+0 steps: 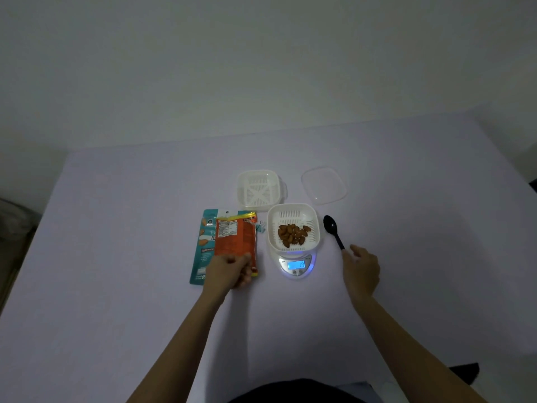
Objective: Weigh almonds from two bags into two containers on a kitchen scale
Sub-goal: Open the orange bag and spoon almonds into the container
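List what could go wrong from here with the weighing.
The orange bag is gripped at one end by the left hand; if its top is open, its contents may spill out. The container overhangs the small scale, so a knock from the right hand by the spoon could tip it or upset the reading.
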